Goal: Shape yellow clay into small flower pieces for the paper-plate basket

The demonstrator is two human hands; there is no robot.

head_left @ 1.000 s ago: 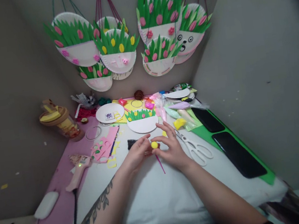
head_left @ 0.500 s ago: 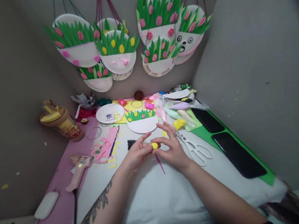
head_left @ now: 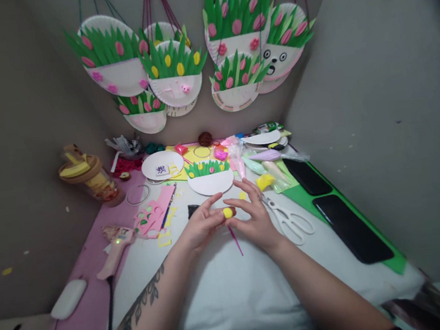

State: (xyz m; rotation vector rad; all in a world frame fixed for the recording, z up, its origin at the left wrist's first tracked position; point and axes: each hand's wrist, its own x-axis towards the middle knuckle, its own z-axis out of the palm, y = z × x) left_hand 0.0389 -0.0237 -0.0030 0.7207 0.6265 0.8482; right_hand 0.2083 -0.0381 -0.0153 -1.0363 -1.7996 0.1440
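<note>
A small yellow piece (head_left: 228,213) sits at the fingertips of my left hand (head_left: 202,226), which grips it between thumb and fingers. Beside it, my right hand (head_left: 254,217) is curved with thumb and fingers apart, its thumb tip close to the yellow piece; whether it touches is too small to tell. Under the hands a thin magenta stick (head_left: 235,241) lies on the white cloth. Just beyond the hands is a white half plate (head_left: 211,183) with green paper grass and small flowers. White scissors (head_left: 289,220) lie right of my right hand.
At the left are a pink glue gun (head_left: 115,250), pink paper scraps (head_left: 155,212) and a cup (head_left: 93,177). Two black phones (head_left: 352,228) lie at the right. Clay bags (head_left: 274,173) and a white oval plate (head_left: 161,165) are at the back. Decorated plates (head_left: 176,89) hang above.
The yellow piece now shows more of its face at my left fingertips. My right thumb and fingers have spread slightly away from it. The view has shifted a little.
</note>
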